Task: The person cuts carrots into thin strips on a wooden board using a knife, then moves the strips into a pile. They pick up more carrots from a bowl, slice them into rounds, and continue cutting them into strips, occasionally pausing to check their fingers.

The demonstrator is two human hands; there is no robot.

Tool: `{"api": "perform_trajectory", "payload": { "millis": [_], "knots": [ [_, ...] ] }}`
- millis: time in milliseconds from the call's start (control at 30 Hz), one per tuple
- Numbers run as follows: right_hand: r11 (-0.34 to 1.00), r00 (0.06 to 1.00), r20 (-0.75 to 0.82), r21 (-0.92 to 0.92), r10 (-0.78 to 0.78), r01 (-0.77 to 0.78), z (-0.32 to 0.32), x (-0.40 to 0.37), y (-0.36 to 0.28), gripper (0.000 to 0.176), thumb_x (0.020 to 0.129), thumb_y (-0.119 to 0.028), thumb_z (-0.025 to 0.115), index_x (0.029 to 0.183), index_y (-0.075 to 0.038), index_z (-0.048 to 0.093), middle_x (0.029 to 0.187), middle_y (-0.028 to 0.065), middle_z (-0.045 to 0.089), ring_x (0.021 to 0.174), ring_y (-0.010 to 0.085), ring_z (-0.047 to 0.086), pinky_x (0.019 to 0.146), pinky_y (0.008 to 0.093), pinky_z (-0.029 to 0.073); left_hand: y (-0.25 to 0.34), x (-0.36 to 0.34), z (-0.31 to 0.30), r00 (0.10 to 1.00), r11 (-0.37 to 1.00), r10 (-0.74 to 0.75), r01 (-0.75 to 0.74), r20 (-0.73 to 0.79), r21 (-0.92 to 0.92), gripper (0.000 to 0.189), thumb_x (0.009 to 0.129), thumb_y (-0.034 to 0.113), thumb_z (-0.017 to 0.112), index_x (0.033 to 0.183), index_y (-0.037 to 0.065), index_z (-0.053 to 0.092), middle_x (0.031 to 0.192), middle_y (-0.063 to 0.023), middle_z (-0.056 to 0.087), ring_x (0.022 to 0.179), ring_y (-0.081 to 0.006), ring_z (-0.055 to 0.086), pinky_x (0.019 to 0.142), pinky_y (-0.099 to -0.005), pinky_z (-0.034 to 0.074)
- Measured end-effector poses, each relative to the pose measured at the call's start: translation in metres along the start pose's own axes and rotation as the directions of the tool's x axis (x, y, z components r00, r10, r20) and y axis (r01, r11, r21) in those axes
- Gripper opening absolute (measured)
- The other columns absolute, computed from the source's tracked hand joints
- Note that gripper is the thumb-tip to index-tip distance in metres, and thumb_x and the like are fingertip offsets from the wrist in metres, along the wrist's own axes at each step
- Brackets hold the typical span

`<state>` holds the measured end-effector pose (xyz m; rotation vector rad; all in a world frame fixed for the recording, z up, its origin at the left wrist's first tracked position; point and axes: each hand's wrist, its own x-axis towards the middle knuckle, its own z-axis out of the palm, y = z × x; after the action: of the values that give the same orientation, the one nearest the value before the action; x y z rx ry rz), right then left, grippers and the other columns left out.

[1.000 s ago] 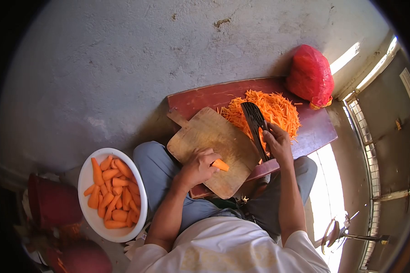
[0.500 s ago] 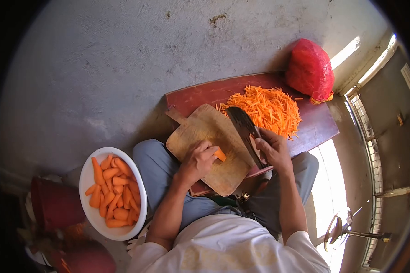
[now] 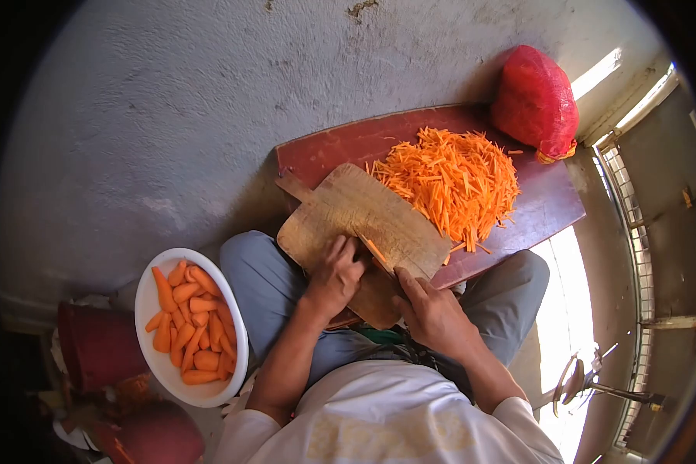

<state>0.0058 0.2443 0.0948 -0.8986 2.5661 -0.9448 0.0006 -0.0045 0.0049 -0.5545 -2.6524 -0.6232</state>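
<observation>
A wooden cutting board (image 3: pixel 363 213) with a handle rests across my lap and the edge of a red table. My left hand (image 3: pixel 335 280) is closed on the board, its fingers curled at a carrot piece (image 3: pixel 374 250) that is mostly hidden. Just right of it, my right hand (image 3: pixel 435 313) grips the knife, whose blade is seen nearly edge-on beside the carrot. Beyond the board lies a large heap of shredded carrot (image 3: pixel 460 182). At the left, a white oval basin (image 3: pixel 242 340) holds several peeled carrots (image 3: pixel 184 333).
The red table (image 3: pixel 317 151) stands against a grey wall (image 3: pixel 162 116). A full red bag (image 3: pixel 535 100) sits at its far right corner. Red containers (image 3: pixel 100 344) stand at the lower left beyond the basin. A metal fan-like object (image 3: pixel 576 383) is at the lower right.
My right hand has moved left and toward my body, bringing the knife from above the shredded heap down to the carrot at my left hand. The view has shifted slightly.
</observation>
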Motion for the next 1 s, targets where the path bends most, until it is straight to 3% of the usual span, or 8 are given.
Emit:
{"api": "perform_trajectory", "payload": {
  "millis": [133, 233, 567, 733, 833, 933, 1000],
  "knots": [
    [0.999, 0.998, -0.043, -0.022, -0.040, 0.039, 0.002, -0.016, 0.000, 0.056, 0.104, -0.016, 0.071, 0.152, 0.006, 0.052, 0.104, 0.0261, 0.074, 0.084, 0.0461, 0.075, 0.071, 0.0518, 0.061, -0.002, -0.004, 0.004, 0.999, 1.000, 0.009, -0.010, 0.044, 0.014, 0.014, 0.080, 0.008, 0.067, 0.085, -0.004, 0.073, 0.118, -0.0254, 0.064, 0.108, -0.0427, 0.061, 0.097, -0.0541, 0.054],
    [0.999, 0.998, -0.049, 0.007, -0.036, 0.036, -0.001, -0.023, 0.000, 0.057, 0.103, -0.014, 0.073, 0.152, 0.006, 0.052, 0.103, 0.0252, 0.073, 0.083, 0.0455, 0.075, 0.068, 0.0513, 0.061, 0.002, 0.001, 0.004, 1.000, 0.999, 0.011, -0.011, 0.005, -0.045, 0.014, 0.079, 0.009, 0.067, 0.075, -0.004, 0.067, 0.115, -0.0257, 0.063, 0.106, -0.0428, 0.061, 0.095, -0.0543, 0.054],
    [0.997, 1.000, -0.003, 0.079, 0.008, -0.008, -0.004, 0.014, 0.008, 0.048, 0.102, -0.009, 0.071, 0.145, 0.006, 0.055, 0.099, 0.0276, 0.072, 0.087, 0.0482, 0.073, 0.073, 0.0543, 0.059, 0.006, -0.003, 0.003, 0.994, 0.996, -0.059, 0.065, 0.096, -0.066, 0.010, 0.082, 0.003, 0.064, 0.088, -0.004, 0.068, 0.117, -0.0270, 0.060, 0.108, -0.0462, 0.060, 0.097, -0.0541, 0.055],
    [0.992, 1.000, 0.011, 0.122, 0.016, -0.018, -0.016, 0.002, -0.002, 0.047, 0.103, -0.011, 0.070, 0.144, 0.005, 0.055, 0.101, 0.0272, 0.073, 0.087, 0.0490, 0.073, 0.073, 0.0551, 0.058, 0.008, 0.004, -0.006, 0.996, 0.983, -0.073, 0.080, 0.048, -0.165, 0.017, 0.085, 0.002, 0.063, 0.097, -0.005, 0.071, 0.118, -0.0277, 0.061, 0.112, -0.0469, 0.061, 0.098, -0.0533, 0.056],
    [0.993, 0.998, 0.047, 0.107, 0.051, -0.056, -0.011, 0.003, -0.002, 0.046, 0.103, -0.011, 0.070, 0.144, 0.004, 0.056, 0.105, 0.0271, 0.074, 0.089, 0.0491, 0.074, 0.073, 0.0538, 0.058, 0.004, -0.001, 0.000, 0.999, 0.987, -0.041, 0.041, 0.006, -0.153, 0.022, 0.089, 0.004, 0.060, 0.104, -0.005, 0.073, 0.119, -0.0268, 0.063, 0.112, -0.0461, 0.061, 0.097, -0.0524, 0.057],
    [0.998, 0.998, 0.043, 0.028, 0.050, -0.052, -0.003, 0.023, -0.004, 0.044, 0.103, -0.010, 0.071, 0.143, 0.002, 0.056, 0.105, 0.0271, 0.075, 0.091, 0.0497, 0.074, 0.074, 0.0543, 0.058, -0.002, -0.004, 0.007, 0.997, 0.996, -0.045, 0.050, 0.064, -0.071, 0.027, 0.092, 0.006, 0.059, 0.111, -0.005, 0.074, 0.121, -0.0259, 0.063, 0.112, -0.0453, 0.062, 0.097, -0.0516, 0.057],
    [0.998, 0.998, 0.044, 0.059, 0.036, -0.038, -0.004, 0.018, -0.003, 0.043, 0.103, -0.010, 0.070, 0.142, 0.002, 0.056, 0.104, 0.0278, 0.074, 0.091, 0.0502, 0.074, 0.074, 0.0548, 0.058, 0.004, -0.001, 0.001, 0.999, 0.992, -0.040, 0.043, 0.027, -0.122, 0.025, 0.092, 0.006, 0.059, 0.110, -0.005, 0.073, 0.120, -0.0259, 0.063, 0.111, -0.0458, 0.062, 0.096, -0.0527, 0.057]
  ]
}}
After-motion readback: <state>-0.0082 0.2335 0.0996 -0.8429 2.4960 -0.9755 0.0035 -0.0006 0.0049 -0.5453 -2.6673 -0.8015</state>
